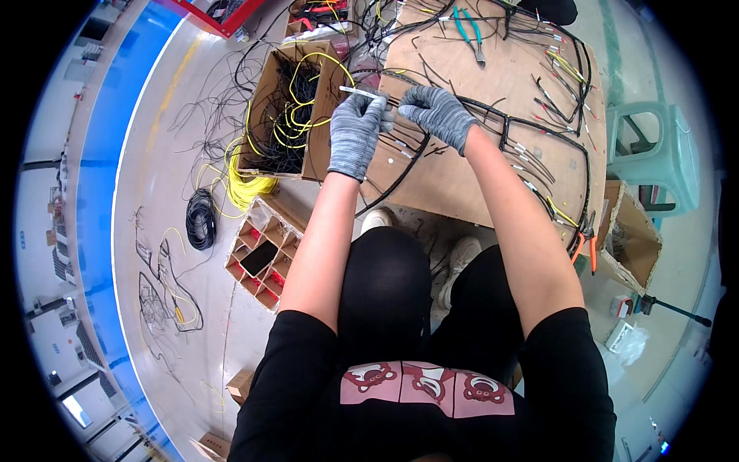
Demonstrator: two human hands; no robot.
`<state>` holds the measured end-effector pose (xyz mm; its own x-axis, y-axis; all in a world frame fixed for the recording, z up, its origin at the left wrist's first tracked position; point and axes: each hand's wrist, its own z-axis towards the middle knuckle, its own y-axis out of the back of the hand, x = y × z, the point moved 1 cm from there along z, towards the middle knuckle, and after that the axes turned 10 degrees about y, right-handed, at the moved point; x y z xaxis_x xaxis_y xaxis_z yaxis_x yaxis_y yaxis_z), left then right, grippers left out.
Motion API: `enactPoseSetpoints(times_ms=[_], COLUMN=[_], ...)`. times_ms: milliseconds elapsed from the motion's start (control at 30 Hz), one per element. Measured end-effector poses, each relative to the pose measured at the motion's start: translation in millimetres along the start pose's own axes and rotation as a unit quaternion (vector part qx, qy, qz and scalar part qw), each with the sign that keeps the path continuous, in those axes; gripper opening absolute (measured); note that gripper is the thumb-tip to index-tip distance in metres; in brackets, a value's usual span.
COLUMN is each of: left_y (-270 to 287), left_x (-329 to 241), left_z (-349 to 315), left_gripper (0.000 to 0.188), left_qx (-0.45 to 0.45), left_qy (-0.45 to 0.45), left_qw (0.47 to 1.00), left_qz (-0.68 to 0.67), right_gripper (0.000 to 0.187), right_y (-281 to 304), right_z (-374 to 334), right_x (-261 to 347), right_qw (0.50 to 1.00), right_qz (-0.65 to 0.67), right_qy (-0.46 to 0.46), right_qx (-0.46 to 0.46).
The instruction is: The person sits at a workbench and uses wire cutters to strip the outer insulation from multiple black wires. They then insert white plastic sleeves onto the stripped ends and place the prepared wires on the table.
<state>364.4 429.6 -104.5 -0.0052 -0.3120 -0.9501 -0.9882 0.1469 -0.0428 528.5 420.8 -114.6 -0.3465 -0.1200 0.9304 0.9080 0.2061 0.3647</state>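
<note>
- While both gloved hands are meeting upper centre, left hand [356,132] is pinching a white-tagged wire end [356,92], long axis pointing upper-left.
- Right hand [439,112], fingers curled, is gripping the black harness bundle [400,165] just right.

Bright even light, soft shadows, sharp centre, heavy fisheye bending, black rim.

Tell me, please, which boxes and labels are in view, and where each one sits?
Open cardboard box: left of gloved left hand, holding black and yellow wires.
Divided carton: floor, below it, brown cells.
Tilted brown carton: right of board.
White tags: along harness near right hand.
</note>
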Motion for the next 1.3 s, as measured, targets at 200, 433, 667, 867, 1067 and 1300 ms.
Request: enactPoseSetpoints(times_ms=[200,433,667,867,1067,1300], left_y=[-6,-3,-6,-12,-12,-12], left_x=[-4,-6,-12,-13,-7,-5], left_z=[2,4,2,4,7,15], left_gripper=[0.012,0.012,0.013,0.012,0.014,0.013], left_qx=[-0.016,-0.007,-0.002,-0.032,-0.008,0.052], left_qy=[-0.002,0.015,0.046,0.020,0.011,0.009], left_qw=[0.999,0.999,0.998,0.996,0.998,0.989], left_qz=[0.039,0.049,0.034,0.080,0.061,0.136], right_gripper=[0.019,0.018,0.024,0.021,0.018,0.017], right_y=[-1,-2,0,0,-1,4], right_z=[0,3,-1,0,-1,1], right_x=[-10,-10,-10,-13,-13,-21], right_qw=[0.999,0.999,0.998,0.997,0.996,0.996], right_qz=[-0.002,-0.023,0.009,-0.011,0.015,0.023], right_qy=[0.036,0.013,0.034,0.046,0.053,0.071], right_qx=[-0.012,-0.027,-0.052,-0.062,-0.069,-0.050])
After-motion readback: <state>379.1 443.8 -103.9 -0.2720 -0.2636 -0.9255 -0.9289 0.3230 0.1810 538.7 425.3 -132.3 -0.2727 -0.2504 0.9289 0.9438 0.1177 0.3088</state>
